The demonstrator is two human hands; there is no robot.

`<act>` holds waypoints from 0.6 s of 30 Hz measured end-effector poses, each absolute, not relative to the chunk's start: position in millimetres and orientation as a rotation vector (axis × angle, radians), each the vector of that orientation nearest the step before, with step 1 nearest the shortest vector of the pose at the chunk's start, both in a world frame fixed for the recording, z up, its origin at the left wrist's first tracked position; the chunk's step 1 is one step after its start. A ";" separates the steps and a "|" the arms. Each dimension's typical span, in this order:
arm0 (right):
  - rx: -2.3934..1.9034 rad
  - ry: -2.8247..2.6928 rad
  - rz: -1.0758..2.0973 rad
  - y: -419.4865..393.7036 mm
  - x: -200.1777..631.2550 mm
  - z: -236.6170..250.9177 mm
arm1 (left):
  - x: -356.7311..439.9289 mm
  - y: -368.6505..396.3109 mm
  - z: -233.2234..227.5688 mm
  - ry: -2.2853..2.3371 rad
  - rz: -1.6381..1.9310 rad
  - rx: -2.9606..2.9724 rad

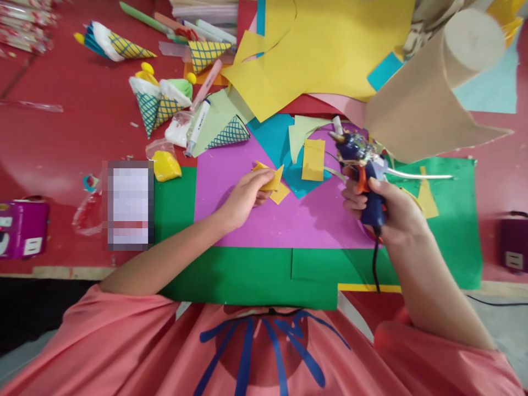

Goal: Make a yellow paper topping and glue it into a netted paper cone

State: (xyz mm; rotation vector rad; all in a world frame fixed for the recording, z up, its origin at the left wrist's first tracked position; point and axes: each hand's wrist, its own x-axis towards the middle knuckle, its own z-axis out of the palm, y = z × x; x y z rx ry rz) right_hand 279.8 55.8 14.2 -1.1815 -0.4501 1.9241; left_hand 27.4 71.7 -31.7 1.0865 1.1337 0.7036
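Between the thumb and fingers of my left hand (249,198) is a small folded piece of yellow paper (275,180), held above the purple sheet (264,228). My right hand (391,209) is wrapped round the handle of a dark blue glue gun (373,187) with an orange trigger. Its nozzle points to the upper left, and a clear glue stick (421,175) sticks out behind. A flat yellow rectangle (313,159) lies between my two hands, partly over a blue paper piece (299,184). Left of these rests a patterned paper cone (231,133).
Several decorated cones (152,99) and a marker (198,129) lie at the upper left. A bag of yellow clay (166,165) is beside the blurred phone (128,205). Large yellow sheets (330,44) spread at the back. A brown paper roll (416,104) stands behind the glue gun.
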 end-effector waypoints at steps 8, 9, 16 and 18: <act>-1.188 -0.833 1.904 65.2 270.1 -10.6 | 22.0 68.5 -36.0 1.128 0.798 1.073; -1.186 -0.860 1.904 65.0 271.1 -13.3 | 21.7 68.3 -37.9 1.101 0.811 1.135; -1.174 -0.830 1.940 63.0 268.9 -18.2 | 24.9 64.9 -38.0 1.064 0.855 1.188; -1.143 -0.809 1.965 61.4 265.8 -19.0 | 27.5 63.3 -34.6 1.062 0.821 1.121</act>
